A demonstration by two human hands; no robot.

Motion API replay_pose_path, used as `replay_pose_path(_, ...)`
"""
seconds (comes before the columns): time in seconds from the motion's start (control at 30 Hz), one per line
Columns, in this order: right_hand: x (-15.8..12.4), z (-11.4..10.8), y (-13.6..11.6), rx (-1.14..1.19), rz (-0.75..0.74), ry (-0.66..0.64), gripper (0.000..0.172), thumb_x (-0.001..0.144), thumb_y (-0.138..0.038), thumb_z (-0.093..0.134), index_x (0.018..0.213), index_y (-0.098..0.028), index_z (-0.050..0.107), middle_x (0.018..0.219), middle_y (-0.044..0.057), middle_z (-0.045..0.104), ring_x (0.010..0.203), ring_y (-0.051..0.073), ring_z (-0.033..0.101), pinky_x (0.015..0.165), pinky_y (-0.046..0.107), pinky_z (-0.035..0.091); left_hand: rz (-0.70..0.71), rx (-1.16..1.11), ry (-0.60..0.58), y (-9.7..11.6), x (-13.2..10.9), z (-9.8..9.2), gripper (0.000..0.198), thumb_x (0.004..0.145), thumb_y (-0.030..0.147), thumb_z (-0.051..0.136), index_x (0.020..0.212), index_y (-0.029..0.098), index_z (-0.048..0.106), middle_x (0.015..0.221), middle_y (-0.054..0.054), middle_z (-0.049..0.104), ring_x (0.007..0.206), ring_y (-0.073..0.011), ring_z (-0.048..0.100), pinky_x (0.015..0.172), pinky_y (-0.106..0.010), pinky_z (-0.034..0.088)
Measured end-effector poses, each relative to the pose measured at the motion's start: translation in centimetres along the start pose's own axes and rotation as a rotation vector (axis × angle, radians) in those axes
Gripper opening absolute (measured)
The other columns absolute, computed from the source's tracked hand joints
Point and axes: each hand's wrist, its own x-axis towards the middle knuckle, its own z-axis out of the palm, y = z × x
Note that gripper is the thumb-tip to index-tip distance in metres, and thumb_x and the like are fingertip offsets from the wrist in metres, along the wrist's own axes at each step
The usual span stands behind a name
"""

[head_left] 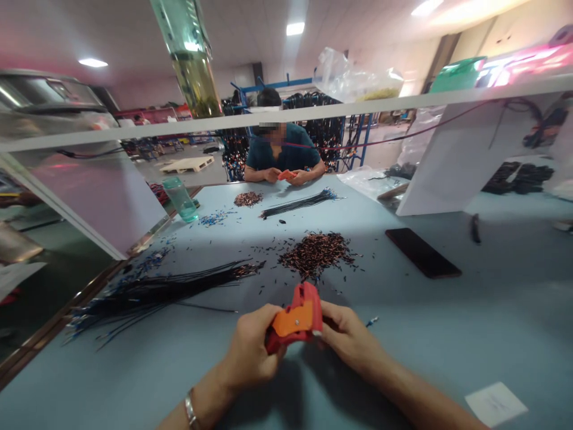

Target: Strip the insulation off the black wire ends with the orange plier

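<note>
My left hand (255, 343) is closed around the handles of a red and orange wire stripper (298, 316), held above the table in front of me. My right hand (347, 334) is pinched at the right side of the stripper's head. From behind that hand a wire's blue-and-silver tip (372, 321) pokes out; the rest of this wire is hidden by the fingers. Just beyond the stripper lies a heap of short black and copper-coloured offcuts (317, 254). A bundle of long black wires (165, 289) with blue ends is spread out to the left.
A black phone (423, 252) and a white paper slip (496, 404) lie to the right. Across the table a person (286, 149) holds an orange tool (286, 175) near another wire bundle (298, 204). A green tumbler (179, 200) stands at left. A white shelf (268, 119) spans above.
</note>
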Motion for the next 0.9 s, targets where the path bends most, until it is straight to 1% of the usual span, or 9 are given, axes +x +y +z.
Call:
replay_pose_path(0.07,0.0,-0.9,-0.3,-0.096,-0.003,0.092,0.016,0.081,-0.034,0.058,0.078,-0.018,0.062,0.063,-0.003,0.054,0.057,0.012,0.049,0.056,0.023,0.04,-0.16,-0.216,-0.005,0.1,0.2,-0.7,0.013,0.08,0.025,0.059,0.089,0.017,0.055,0.07,0.001,0.053,0.059,-0.0121,0.044,0.057,-0.024,0.035)
replay_pose_path(0.13,0.0,-1.8,-0.6,-0.151,-0.001,0.186,0.017,0.082,-0.035,0.056,0.08,-0.019,0.062,0.065,-0.003,0.054,0.057,0.012,0.051,0.057,0.023,0.042,-0.306,-0.502,-0.035,0.2,0.2,-1.1,0.018,0.081,0.031,0.061,0.089,0.016,0.056,0.075,-0.001,0.053,0.065,-0.0134,0.047,0.062,-0.025,0.038)
replay_pose_path(0.27,0.0,-3.1,-1.0,-0.263,-0.019,0.269,0.018,0.084,-0.036,0.053,0.082,-0.021,0.061,0.058,-0.005,0.05,0.054,0.013,0.047,0.054,0.024,0.04,-0.51,-1.168,-0.1,0.4,-0.2,-0.8,0.029,0.074,0.032,0.067,0.097,0.015,0.059,0.076,-0.002,0.056,0.069,-0.0165,0.054,0.067,-0.03,0.043)
replay_pose_path(0.33,0.0,-3.2,-1.2,-0.318,-0.035,0.282,0.018,0.084,-0.036,0.052,0.082,-0.02,0.062,0.056,-0.005,0.048,0.054,0.013,0.047,0.054,0.024,0.04,-0.594,-1.42,-0.187,0.6,-0.3,-0.2,0.03,0.071,0.028,0.067,0.096,0.014,0.06,0.073,-0.002,0.057,0.065,-0.0165,0.056,0.067,-0.033,0.045)
replay_pose_path(0.4,-0.1,-3.0,-1.4,-0.365,-0.058,0.29,0.02,0.085,-0.036,0.05,0.082,-0.02,0.062,0.058,-0.004,0.05,0.056,0.014,0.049,0.055,0.024,0.04,-0.66,-1.57,-0.288,0.6,-0.3,0.3,0.028,0.07,0.025,0.065,0.094,0.011,0.063,0.07,-0.003,0.058,0.062,-0.016,0.057,0.068,-0.034,0.045)
replay_pose_path(0.53,-0.2,-2.5,-1.7,-0.441,-0.087,0.273,0.022,0.088,-0.035,0.046,0.078,-0.02,0.059,0.061,-0.003,0.055,0.054,0.013,0.05,0.052,0.023,0.04,-0.694,-1.637,-0.352,0.6,-0.4,0.6,0.028,0.069,0.022,0.064,0.094,0.009,0.064,0.069,-0.004,0.06,0.06,-0.0162,0.06,0.068,-0.034,0.046)
replay_pose_path(0.63,-0.4,-2.2,-1.4,-0.468,-0.112,0.27,0.022,0.09,-0.034,0.045,0.079,-0.02,0.058,0.058,-0.004,0.052,0.048,0.011,0.048,0.049,0.022,0.038,-0.701,-1.63,-0.381,0.5,-0.5,0.4,0.029,0.069,0.022,0.064,0.094,0.009,0.065,0.069,-0.004,0.061,0.06,-0.016,0.06,0.067,-0.034,0.047)
replay_pose_path(0.8,-0.7,-2.1,-0.9,-0.536,-0.216,0.26,0.02,0.092,-0.029,0.044,0.081,-0.02,0.059,0.058,-0.004,0.055,0.049,0.01,0.05,0.051,0.02,0.038,-0.699,-1.582,-0.466,0.5,-0.7,0.5,0.029,0.068,0.023,0.065,0.093,0.008,0.064,0.068,-0.006,0.062,0.058,-0.017,0.061,0.063,-0.032,0.047)
replay_pose_path(0.9,-0.8,-2.0,-1.0,-0.587,-0.272,0.297,0.02,0.092,-0.027,0.045,0.081,-0.019,0.06,0.055,-0.005,0.051,0.047,0.01,0.047,0.049,0.019,0.036,-0.701,-1.573,-0.483,0.7,-0.7,0.6,0.03,0.067,0.024,0.065,0.093,0.008,0.064,0.068,-0.006,0.063,0.057,-0.0167,0.061,0.061,-0.031,0.047)
